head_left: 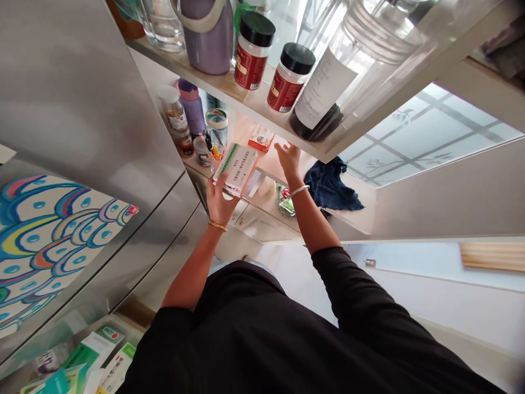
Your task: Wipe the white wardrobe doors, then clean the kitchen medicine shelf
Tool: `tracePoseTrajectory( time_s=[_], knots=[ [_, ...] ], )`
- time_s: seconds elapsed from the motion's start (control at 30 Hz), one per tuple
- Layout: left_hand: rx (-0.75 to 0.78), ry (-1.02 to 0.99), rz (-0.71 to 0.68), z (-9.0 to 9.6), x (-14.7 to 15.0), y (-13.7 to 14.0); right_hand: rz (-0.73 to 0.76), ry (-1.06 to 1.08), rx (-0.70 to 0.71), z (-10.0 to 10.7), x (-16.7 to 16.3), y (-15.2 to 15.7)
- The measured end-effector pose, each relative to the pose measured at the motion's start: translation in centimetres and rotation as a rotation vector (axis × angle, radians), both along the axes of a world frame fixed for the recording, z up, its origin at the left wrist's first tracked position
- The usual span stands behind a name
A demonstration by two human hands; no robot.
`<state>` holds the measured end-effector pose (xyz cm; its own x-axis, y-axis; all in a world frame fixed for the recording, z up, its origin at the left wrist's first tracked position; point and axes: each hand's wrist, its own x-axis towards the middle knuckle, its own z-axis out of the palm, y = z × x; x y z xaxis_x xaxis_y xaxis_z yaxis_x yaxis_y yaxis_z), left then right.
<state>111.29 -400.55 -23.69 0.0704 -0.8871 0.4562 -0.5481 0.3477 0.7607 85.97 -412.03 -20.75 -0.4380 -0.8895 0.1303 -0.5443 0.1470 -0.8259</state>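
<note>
My left hand [220, 201] grips a white medicine box [237, 167] with a green stripe and dark printing, holding it by its near end above the lower shelf. Other boxes may be stacked under it; I cannot make them out clearly. My right hand [289, 160] is empty, its thumb and fingers apart, and reaches over the shelf. Just beyond and left of its fingertips lies a small red and white box [261, 137]. A dark blue cloth [332, 185] lies to the right of my right wrist.
Overhead, the upper shelf [262, 104] carries two black-lidded jars [253, 50], a purple container [209, 38] and a tall glass jar [328, 87]. Jars, a purple bottle [192, 106] and a cup [217, 125] crowd the lower shelf's left. Several medicine boxes [117, 366] lie at lower left.
</note>
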Motion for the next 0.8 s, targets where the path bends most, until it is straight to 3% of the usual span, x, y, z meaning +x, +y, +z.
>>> tracePoseTrajectory(
  time_s=[0.2, 0.3, 0.4, 0.53, 0.63, 0.73, 0.8],
  knots=[
    [-0.054, -0.018, 0.063, -1.8, 2.1, 1.4, 0.290, 0.190, 0.089, 1.8, 0.8, -2.7],
    [-0.069, -0.032, 0.067, -2.5, 3.0, 2.3, 0.297, 0.298, 0.199, 2.7, 1.3, -2.6],
    [-0.110, -0.035, 0.043, -2.9, 3.8, 2.9, 0.239, 0.330, 0.187, 3.7, 1.5, -1.5],
    [-0.221, -0.089, -0.040, -3.2, 5.2, 3.5, 0.202, 0.212, 0.032, 4.7, 1.4, 3.0],
    [-0.300, -0.151, -0.140, -3.3, 6.1, 3.8, 0.283, -0.018, 0.027, 5.0, 2.3, 8.3],
    [-0.303, -0.204, -0.193, -3.3, 6.0, 4.1, 0.339, -0.171, 0.042, 5.2, 4.7, 13.5],
    [-0.295, -0.231, -0.205, -3.3, 5.3, 4.3, 0.311, -0.125, 0.016, 5.4, 7.1, 16.1]
  ],
)
